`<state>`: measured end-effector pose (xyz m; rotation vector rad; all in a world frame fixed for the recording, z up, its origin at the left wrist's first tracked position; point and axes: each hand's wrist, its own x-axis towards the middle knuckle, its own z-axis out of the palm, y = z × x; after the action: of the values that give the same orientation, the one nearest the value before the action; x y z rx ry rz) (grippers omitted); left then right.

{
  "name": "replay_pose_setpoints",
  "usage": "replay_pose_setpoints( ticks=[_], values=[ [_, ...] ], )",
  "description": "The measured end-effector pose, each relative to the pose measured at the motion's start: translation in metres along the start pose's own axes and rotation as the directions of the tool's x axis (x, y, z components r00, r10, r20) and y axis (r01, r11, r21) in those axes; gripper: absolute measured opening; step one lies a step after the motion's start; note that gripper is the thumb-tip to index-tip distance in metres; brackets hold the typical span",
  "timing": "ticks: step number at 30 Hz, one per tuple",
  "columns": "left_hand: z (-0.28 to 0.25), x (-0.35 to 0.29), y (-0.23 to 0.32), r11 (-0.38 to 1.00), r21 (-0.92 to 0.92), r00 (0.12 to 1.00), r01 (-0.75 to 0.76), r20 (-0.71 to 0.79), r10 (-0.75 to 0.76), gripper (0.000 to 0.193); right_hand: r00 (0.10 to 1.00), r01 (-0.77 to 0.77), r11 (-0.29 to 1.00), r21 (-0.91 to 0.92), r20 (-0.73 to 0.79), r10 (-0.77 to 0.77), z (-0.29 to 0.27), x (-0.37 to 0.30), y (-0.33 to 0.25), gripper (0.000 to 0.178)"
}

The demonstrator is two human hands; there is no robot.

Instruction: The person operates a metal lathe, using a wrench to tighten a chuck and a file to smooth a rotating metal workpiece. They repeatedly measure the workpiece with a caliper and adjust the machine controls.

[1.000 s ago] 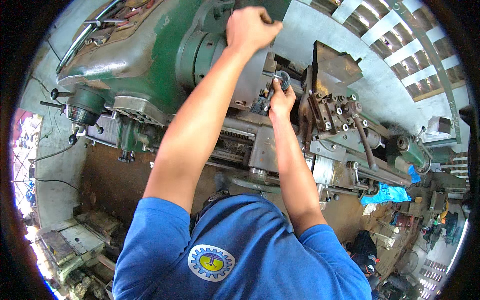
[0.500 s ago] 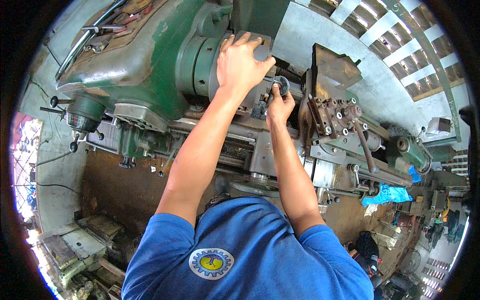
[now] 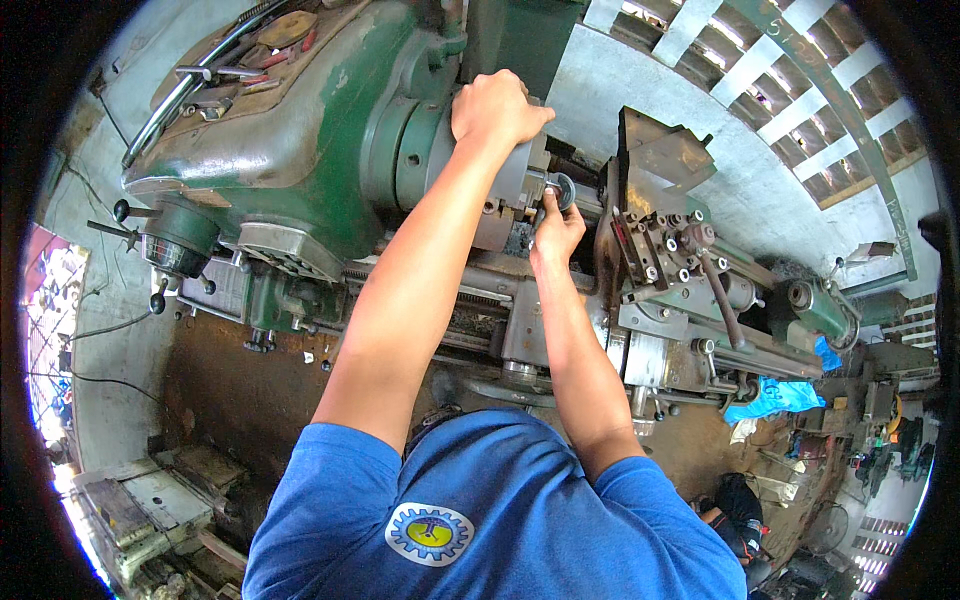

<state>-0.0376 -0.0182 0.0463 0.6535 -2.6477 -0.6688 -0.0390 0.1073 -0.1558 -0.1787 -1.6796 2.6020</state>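
A green metal lathe (image 3: 290,130) stretches across in front of me. My left hand (image 3: 495,108) is on top of its grey chuck (image 3: 436,165), fingers bent over the far side and the thumb pointing right. My right hand (image 3: 558,232) pinches a small round metal part (image 3: 566,190) at the chuck's front. A short stem runs from this part toward the chuck jaws; my fingers hide some of it. Whether the jaws touch the stem, I cannot tell.
Right of my right hand stands the tool post (image 3: 660,245) with its long handle (image 3: 725,300). The tailstock (image 3: 825,310) is farther right. Hand tools (image 3: 265,70) lie on the headstock. A blue plastic sheet (image 3: 775,398) hangs at the right end.
My left hand has shifted over the chuck's top toward its far side, its fingers now curled out of sight. The right hand keeps its pinch on the round part. The view has moved slightly.
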Motion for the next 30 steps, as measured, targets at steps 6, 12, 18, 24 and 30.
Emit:
replay_pose_setpoints(
  ticks=[6, 12, 18, 24, 30],
  values=[
    [0.0, 0.018, 0.005, 0.998, 0.064, 0.998, 0.02, 0.05, -0.023, 0.057, 1.0, 0.029, 1.0, 0.007, -0.004, -0.029, 0.002, -0.001, -0.003, 0.013],
    [0.008, 0.033, 0.002, 0.998, 0.046, 0.992, 0.044, 0.12, -0.05, 0.061, 0.999, 0.038, 0.999, -0.017, -0.009, -0.038, 0.0, -0.002, 0.0, 0.014],
    [0.003, 0.03, 0.005, 0.999, 0.013, 0.994, 0.047, 0.1, -0.048, 0.047, 0.999, 0.041, 0.999, -0.026, 0.002, -0.041, -0.001, -0.001, 0.001, 0.013],
    [0.022, -0.045, -0.002, 0.964, 0.187, 0.862, -0.188, -0.439, 0.253, 0.049, 1.0, 0.0, 1.0, -0.003, -0.013, 0.0, 0.0, 0.0, 0.0, 0.014],
    [0.034, -0.054, -0.019, 0.95, 0.083, 0.86, -0.301, -0.407, 0.308, 0.034, 0.999, -0.046, 0.997, 0.054, 0.006, 0.046, -0.001, 0.002, 0.003, 0.016]
  ],
)
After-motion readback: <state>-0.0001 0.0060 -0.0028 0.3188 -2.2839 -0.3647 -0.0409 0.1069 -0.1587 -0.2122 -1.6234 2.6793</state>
